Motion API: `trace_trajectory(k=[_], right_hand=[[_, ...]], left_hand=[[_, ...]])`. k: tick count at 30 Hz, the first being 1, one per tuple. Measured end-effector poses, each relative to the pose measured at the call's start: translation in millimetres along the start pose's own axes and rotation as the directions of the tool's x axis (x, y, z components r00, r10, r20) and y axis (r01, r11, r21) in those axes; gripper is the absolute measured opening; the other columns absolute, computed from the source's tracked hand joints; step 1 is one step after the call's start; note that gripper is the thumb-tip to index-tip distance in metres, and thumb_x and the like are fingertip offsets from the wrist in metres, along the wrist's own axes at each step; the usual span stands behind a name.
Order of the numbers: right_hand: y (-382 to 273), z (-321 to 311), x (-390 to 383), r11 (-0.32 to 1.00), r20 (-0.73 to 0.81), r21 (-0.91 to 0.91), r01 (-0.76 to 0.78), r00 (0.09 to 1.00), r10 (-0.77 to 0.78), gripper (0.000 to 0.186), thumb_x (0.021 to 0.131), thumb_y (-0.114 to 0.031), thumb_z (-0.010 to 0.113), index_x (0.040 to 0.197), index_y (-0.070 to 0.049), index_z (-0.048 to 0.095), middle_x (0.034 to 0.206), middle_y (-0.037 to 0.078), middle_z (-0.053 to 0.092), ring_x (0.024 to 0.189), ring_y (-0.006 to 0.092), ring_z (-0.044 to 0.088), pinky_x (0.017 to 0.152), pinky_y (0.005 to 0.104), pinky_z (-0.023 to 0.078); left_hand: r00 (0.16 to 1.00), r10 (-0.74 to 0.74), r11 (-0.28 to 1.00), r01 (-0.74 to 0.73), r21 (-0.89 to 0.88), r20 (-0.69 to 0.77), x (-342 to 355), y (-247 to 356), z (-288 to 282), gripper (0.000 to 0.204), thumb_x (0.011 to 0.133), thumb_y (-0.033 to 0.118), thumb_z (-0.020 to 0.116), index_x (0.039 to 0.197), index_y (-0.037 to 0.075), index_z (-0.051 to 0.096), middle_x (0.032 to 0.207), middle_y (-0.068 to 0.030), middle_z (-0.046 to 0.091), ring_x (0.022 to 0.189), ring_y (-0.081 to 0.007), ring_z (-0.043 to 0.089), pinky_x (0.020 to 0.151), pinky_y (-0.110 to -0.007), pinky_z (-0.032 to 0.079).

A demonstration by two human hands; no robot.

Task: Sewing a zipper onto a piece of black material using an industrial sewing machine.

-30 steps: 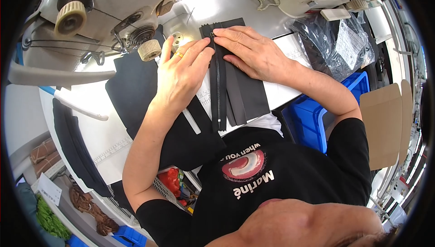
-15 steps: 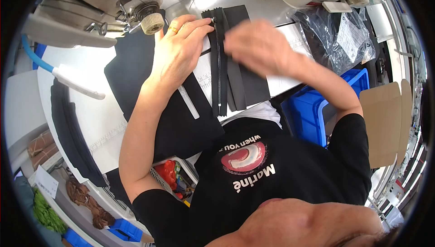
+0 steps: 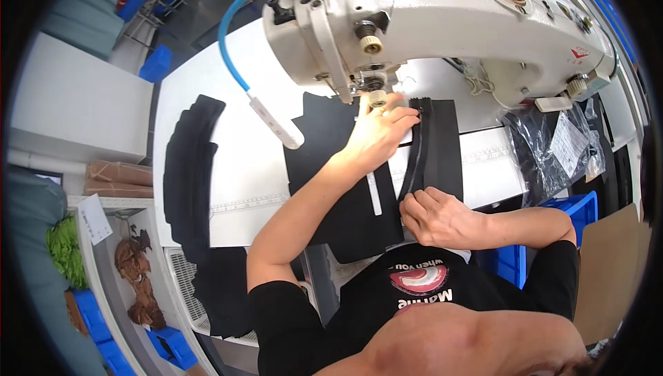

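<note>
A black zipper (image 3: 417, 155) with a metallic row of teeth runs lengthwise on the white sewing table. My left hand (image 3: 378, 134), a ring on one finger, lies with fingers stretched out; its fingertips touch the zipper's upper end, close by the sewing machine's head. At the lower end, my right hand (image 3: 438, 218) pinches the zipper between curled fingers, hiding that end. Beneath my left hand and forearm spreads a large black fabric panel (image 3: 321, 162) with a narrow pale strip (image 3: 375, 193) showing in it. Dark flat fabric (image 3: 445, 145) lies right of the zipper.
The white sewing machine (image 3: 442, 20) stands across the far side. A white lamp stick on a blue cable (image 3: 273, 120) hangs over the table. Stacked black pieces (image 3: 188, 176) lie at left. Right are a clear plastic bag (image 3: 542, 148), a blue bin (image 3: 583, 211) and cardboard (image 3: 611, 272).
My right hand, blurred beside the zipper's upper part before, has come down to its lower end and closed on it. My left hand stays at the upper end. The head view has shifted.
</note>
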State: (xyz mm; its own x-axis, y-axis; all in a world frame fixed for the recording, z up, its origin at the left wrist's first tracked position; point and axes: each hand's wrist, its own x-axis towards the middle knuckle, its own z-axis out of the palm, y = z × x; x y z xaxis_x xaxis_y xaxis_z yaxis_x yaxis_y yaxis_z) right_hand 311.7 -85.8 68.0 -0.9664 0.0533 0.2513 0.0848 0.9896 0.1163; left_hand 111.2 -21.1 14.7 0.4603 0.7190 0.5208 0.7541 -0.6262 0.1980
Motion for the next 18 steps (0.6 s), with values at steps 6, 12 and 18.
trace_trajectory(k=[6, 12, 18], right_hand=[[2, 7, 4, 1.000, -0.089, -0.009, -0.003, 0.996, 0.003, 0.010, 0.068, -0.015, 0.060, 0.071, -0.006, 0.059, 0.071, 0.002, 0.045, 0.064, 0.0146, 0.049, 0.057, 0.0282, 0.036], [4, 21, -4, 0.997, -0.053, 0.056, -0.051, 0.997, 0.054, 0.012, 0.070, -0.016, 0.060, 0.077, -0.006, 0.058, 0.075, 0.003, 0.046, 0.067, 0.0149, 0.049, 0.059, 0.0282, 0.037], [3, 22, 0, 0.996, -0.136, 0.056, -0.072, 0.988, 0.079, 0.014, 0.071, -0.016, 0.060, 0.080, -0.005, 0.060, 0.076, 0.003, 0.048, 0.068, 0.0157, 0.050, 0.063, 0.0291, 0.040]], left_hand=[[1.000, 0.006, 1.000, -0.006, 0.001, 0.007, -2, -2, 3, 0.024, 0.078, 0.007, 0.065, 0.101, 0.013, 0.068, 0.114, 0.0068, 0.065, 0.120, -0.0223, 0.050, 0.086, -0.044, 0.040], [0.999, 0.025, 1.000, -0.025, 0.003, -0.026, -2, -1, 3, 0.023, 0.080, 0.008, 0.066, 0.102, 0.013, 0.068, 0.114, 0.0069, 0.064, 0.120, -0.0212, 0.050, 0.102, -0.061, 0.025], [0.995, 0.066, 0.997, -0.068, -0.026, -0.077, 0, 0, 3, 0.025, 0.077, 0.001, 0.061, 0.100, 0.009, 0.067, 0.112, 0.0020, 0.061, 0.120, -0.0239, 0.048, 0.094, -0.054, 0.036]])
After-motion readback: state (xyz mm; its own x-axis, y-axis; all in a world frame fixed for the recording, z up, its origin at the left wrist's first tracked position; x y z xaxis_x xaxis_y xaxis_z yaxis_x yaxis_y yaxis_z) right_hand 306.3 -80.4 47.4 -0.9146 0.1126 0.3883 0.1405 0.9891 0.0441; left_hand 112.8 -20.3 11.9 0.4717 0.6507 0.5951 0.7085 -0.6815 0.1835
